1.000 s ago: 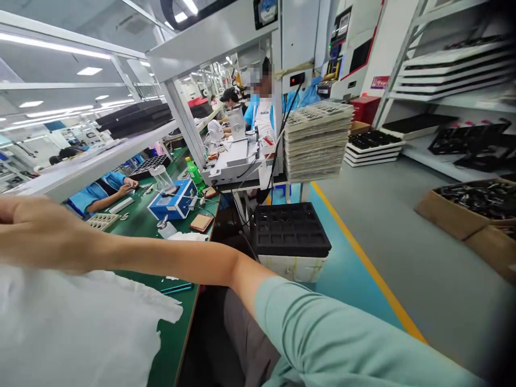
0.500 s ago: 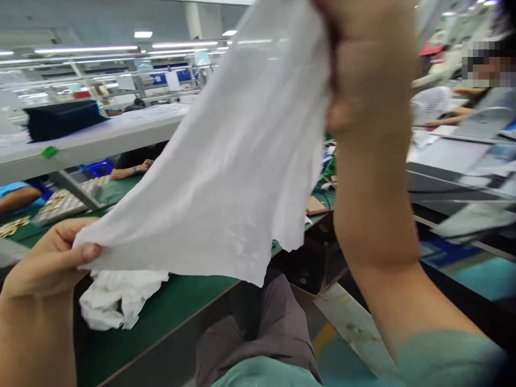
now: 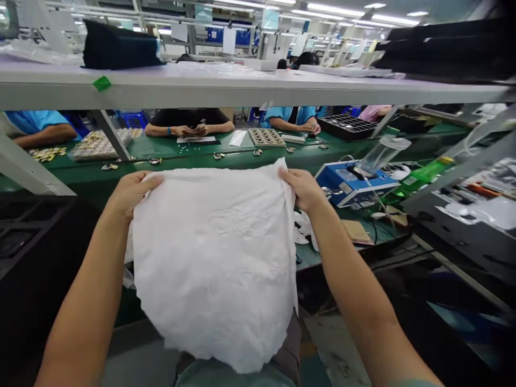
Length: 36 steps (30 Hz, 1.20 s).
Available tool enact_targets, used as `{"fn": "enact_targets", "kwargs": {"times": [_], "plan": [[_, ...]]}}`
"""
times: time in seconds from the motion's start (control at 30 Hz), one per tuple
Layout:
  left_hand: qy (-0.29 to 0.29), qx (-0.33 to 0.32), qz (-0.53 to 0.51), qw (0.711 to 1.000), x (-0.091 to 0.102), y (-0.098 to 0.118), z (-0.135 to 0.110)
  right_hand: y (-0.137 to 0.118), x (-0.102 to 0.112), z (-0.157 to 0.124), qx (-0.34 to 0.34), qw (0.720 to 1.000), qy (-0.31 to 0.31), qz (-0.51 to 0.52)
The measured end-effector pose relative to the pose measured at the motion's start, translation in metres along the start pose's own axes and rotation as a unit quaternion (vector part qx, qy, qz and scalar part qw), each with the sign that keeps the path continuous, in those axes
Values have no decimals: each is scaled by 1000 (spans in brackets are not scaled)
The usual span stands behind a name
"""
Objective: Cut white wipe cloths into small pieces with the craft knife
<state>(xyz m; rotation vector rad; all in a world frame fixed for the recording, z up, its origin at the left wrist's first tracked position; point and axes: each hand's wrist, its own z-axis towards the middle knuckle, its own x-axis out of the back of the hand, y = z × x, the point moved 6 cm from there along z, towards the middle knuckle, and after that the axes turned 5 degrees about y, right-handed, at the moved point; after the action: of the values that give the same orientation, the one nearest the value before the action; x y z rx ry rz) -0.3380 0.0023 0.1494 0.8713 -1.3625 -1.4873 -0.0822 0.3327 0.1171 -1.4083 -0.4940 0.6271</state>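
Note:
A white cloth (image 3: 217, 258) hangs spread between my two hands, its lower edge drooping over my lap. At its upper left corner my left hand (image 3: 131, 196) is closed, thumb on top of the fabric. My right hand (image 3: 301, 188) pinches the upper right corner, where a small tip of cloth sticks up. Wrinkles run across the upper right part of the cloth. Behind it, most of the bench just in front of me is hidden, with bits of other white fabric (image 3: 304, 231) showing past its right side.
Over the green bench (image 3: 181, 153) runs a white shelf (image 3: 250, 94). To the right stand a blue device (image 3: 350, 185) and a green bottle (image 3: 427, 174). Beyond are a compartment tray (image 3: 266, 137), a black grid tray (image 3: 349, 126) and co-workers' hands (image 3: 195, 130). A dark case (image 3: 36, 242) is at left.
My right hand has come down from high up to level with my left. The cloth, slanted before, now hangs facing me. The view has turned right toward the bench.

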Motion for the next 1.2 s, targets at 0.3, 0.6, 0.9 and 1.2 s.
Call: {"fn": "enact_targets", "kwargs": {"times": [0.3, 0.6, 0.9, 1.2], "plan": [[36, -55, 127, 990, -14, -34, -14, 71, -59, -39, 17, 993, 9, -113], [11, -19, -72, 997, -95, -62, -106, 58, -146, -110, 98, 991, -47, -83], [37, -32, -87, 995, -88, -56, -124, 50, -135, -123, 139, 977, -10, -159], [-7, -31, -93, 995, -78, -42, -140, 38, -149, -136, 192, 949, -28, -250]]}}
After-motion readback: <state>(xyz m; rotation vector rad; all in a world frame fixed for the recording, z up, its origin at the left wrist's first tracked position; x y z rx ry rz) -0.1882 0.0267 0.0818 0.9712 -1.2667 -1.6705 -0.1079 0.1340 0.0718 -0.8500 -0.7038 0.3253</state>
